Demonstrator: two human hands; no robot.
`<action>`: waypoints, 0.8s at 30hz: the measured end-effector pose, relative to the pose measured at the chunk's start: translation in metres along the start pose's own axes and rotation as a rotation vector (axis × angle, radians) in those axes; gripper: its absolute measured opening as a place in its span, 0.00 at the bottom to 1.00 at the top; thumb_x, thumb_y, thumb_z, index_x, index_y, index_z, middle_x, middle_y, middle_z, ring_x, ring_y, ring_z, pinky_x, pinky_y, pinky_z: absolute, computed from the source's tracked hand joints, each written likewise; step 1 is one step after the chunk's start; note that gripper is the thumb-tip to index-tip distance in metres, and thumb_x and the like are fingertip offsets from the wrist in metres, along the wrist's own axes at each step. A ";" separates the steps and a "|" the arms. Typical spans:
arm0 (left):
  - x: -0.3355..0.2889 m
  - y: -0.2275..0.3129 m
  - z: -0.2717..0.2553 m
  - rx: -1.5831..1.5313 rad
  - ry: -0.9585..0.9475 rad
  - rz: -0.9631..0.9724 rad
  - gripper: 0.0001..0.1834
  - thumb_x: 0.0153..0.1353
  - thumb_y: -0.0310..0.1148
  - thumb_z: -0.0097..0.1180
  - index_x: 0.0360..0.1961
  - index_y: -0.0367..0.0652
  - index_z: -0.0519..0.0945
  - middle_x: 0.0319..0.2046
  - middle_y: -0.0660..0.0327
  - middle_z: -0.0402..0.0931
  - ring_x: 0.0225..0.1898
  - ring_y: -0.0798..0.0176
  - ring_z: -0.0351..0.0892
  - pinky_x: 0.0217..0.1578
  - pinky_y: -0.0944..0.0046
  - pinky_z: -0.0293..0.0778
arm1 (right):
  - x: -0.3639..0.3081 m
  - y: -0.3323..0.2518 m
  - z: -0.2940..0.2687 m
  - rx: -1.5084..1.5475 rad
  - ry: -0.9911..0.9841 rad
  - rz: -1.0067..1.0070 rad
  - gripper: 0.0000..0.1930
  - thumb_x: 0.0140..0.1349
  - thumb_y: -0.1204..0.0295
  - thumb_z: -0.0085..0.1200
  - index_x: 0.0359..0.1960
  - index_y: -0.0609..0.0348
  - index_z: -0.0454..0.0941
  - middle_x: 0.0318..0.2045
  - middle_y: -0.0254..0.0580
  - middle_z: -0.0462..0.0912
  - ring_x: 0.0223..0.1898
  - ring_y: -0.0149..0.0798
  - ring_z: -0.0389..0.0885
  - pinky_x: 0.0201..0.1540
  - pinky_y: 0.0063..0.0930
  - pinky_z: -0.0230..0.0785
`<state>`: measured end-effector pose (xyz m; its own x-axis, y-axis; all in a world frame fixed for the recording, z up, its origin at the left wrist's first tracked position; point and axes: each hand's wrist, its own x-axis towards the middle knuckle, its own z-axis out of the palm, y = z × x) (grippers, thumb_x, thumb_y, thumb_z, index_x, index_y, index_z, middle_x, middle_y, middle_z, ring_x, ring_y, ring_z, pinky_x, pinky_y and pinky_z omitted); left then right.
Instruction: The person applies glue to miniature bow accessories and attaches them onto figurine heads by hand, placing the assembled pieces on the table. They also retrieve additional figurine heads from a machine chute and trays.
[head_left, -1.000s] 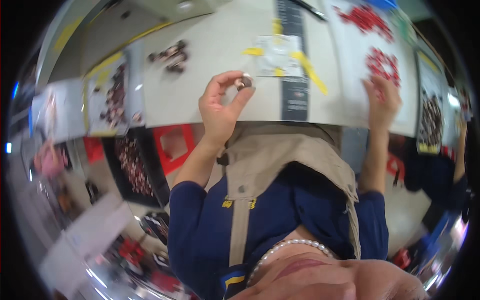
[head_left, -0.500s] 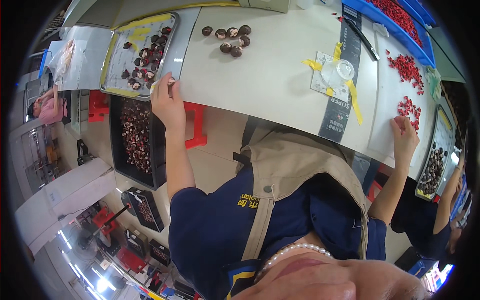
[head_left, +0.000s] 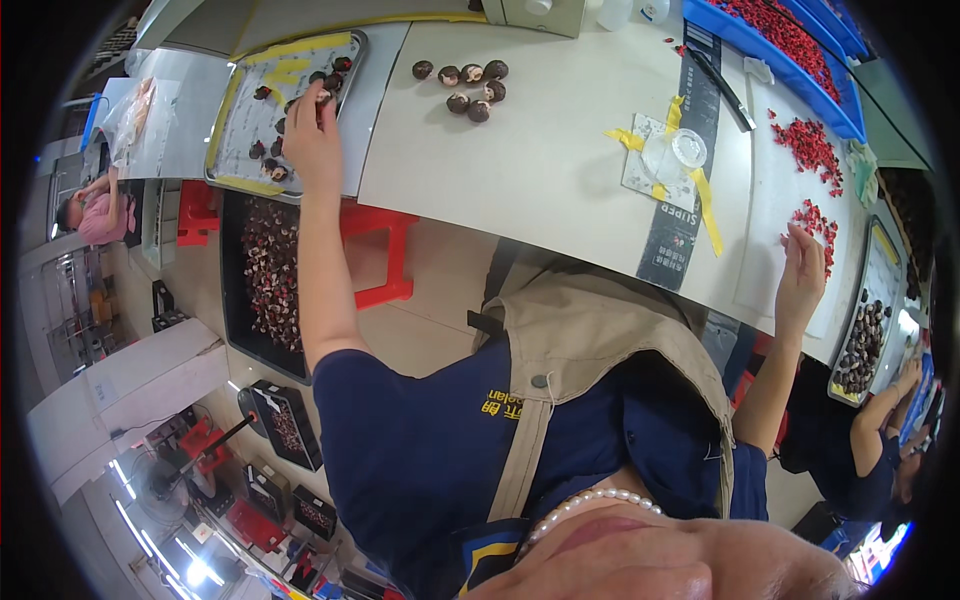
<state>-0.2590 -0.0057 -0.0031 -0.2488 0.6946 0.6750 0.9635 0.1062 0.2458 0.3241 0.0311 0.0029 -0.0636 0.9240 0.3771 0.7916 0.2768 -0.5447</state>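
Spreading across the far half of the view, the white bench carries everything the hands work on. At its far right runs a blue bin of red bits, and a black strip crosses the top from far to near. On the left sits a metal tray holding scattered dark round parts, with yellow tape along its edges. Below it, under the bench, a black crate holds many more such parts beside a red stool. At the near right edge a second tray is filled with dark parts.

A white sheet on the right bears loose red bits. A small clear dish is taped down near the strip, and a cluster of six dark parts lies far centre.

The left hand reaches over the metal tray, fingers curled together at a dark part near the tray's far edge; whether they grip it I cannot tell. The right hand rests on the white sheet, fingers straight and slightly apart, tips just beside the red bits.
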 end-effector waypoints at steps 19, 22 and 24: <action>0.017 0.067 0.058 -0.356 -0.406 -0.128 0.17 0.55 0.29 0.57 0.47 0.45 0.75 0.38 0.59 0.76 0.31 0.64 0.77 0.32 0.70 0.72 | -0.017 -0.016 0.012 0.685 -0.174 0.355 0.10 0.59 0.79 0.52 0.42 0.65 0.75 0.35 0.40 0.80 0.36 0.30 0.79 0.39 0.19 0.71; 0.005 0.086 0.050 -0.980 -0.264 -0.531 0.15 0.60 0.28 0.52 0.48 0.38 0.72 0.40 0.60 0.75 0.39 0.67 0.76 0.36 0.71 0.74 | -0.009 -0.029 0.017 0.719 -0.183 0.376 0.09 0.58 0.79 0.53 0.40 0.67 0.73 0.34 0.44 0.80 0.36 0.32 0.80 0.38 0.20 0.73; -0.004 0.107 0.039 -1.207 -0.283 -0.618 0.14 0.61 0.26 0.50 0.48 0.36 0.71 0.42 0.59 0.74 0.44 0.67 0.74 0.39 0.70 0.74 | 0.002 -0.043 0.021 0.728 -0.208 0.382 0.08 0.59 0.77 0.53 0.38 0.68 0.73 0.32 0.44 0.81 0.34 0.32 0.81 0.38 0.20 0.73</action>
<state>-0.1513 0.0304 -0.0063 -0.4316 0.8953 0.1103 -0.0116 -0.1278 0.9917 0.2774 0.0263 0.0111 -0.0377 0.9986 -0.0377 0.1971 -0.0296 -0.9799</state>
